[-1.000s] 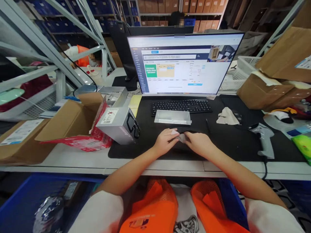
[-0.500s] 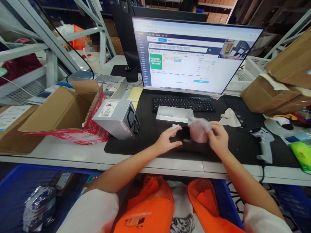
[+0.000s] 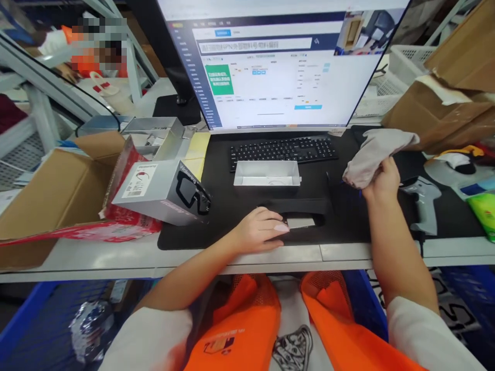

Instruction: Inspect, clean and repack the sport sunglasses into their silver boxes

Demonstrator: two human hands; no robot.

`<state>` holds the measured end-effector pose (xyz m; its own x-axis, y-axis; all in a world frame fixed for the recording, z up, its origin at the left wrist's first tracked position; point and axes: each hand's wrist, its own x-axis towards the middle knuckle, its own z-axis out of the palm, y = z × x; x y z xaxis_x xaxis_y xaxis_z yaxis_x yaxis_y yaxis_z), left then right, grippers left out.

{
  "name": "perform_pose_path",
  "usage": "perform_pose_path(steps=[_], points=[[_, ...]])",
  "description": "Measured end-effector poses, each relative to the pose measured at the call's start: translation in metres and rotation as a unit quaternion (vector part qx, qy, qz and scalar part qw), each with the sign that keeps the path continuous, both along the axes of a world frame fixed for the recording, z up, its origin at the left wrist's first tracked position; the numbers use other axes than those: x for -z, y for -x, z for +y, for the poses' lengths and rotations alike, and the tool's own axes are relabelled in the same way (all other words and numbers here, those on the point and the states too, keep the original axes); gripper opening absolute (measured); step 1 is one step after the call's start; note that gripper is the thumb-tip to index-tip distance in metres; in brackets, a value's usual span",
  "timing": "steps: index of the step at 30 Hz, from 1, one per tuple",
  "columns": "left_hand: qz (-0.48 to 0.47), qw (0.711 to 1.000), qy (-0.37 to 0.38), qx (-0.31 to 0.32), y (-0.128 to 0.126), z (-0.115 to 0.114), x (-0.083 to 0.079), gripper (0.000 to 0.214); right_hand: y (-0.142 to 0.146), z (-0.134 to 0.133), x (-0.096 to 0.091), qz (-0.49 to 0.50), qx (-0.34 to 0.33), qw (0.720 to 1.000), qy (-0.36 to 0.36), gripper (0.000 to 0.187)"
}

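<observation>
My right hand (image 3: 382, 180) is closed on a grey cloth (image 3: 377, 154), raised over the right side of the black mat. The cloth hides part of the fingers. Near the mat's front edge, my left hand (image 3: 263, 229) has its fingers curved around the left end of a black case (image 3: 297, 207). A pale white slip (image 3: 300, 222) shows in the case's opening, beside my fingertips. Behind the case stands an open silver box tray (image 3: 266, 174). To the left, a silver box (image 3: 162, 193) printed with black goggles leans on an open carton.
A keyboard (image 3: 284, 150) lies below the large monitor (image 3: 266, 67). At right are a barcode scanner (image 3: 423, 203), a green packet (image 3: 483, 214) and brown cartons (image 3: 433, 111). The open carton (image 3: 73, 180) stands left. Another person is at work in the back left.
My right hand has moved right and lifted the grey cloth from the mat. The pinkish wrapped item it held no longer shows. My left hand has lowered onto the black case.
</observation>
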<state>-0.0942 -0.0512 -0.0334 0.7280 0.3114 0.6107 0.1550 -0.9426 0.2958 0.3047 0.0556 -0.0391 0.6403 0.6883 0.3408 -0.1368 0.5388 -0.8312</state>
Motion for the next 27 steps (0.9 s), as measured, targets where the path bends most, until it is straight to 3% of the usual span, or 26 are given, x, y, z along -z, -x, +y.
perform_pose_path(steps=[4, 9, 15, 22, 27], points=[[0.028, 0.999, 0.02, 0.024, -0.002, -0.006, 0.001, 0.019, -0.01, 0.009, 0.012, 0.045, 0.021, 0.999, 0.015, 0.011], [0.043, 0.998, -0.023, 0.038, -0.003, -0.013, 0.003, 0.015, -0.011, 0.012, 0.02, 0.027, 0.023, 0.999, 0.026, 0.015], [0.04, 0.998, -0.033, -0.019, -0.004, -0.008, 0.006, 0.02, -0.01, 0.016, 0.03, -0.018, 0.029, 0.999, 0.041, 0.025], [0.021, 0.995, -0.024, -0.093, -0.009, -0.005, 0.009, 0.026, -0.006, 0.017, 0.032, -0.018, 0.047, 0.997, 0.054, 0.017], [-0.044, 0.984, -0.095, -0.143, -0.006, -0.003, -0.009, 0.037, 0.0, 0.017, 0.028, -0.007, 0.059, 0.996, 0.071, 0.013]])
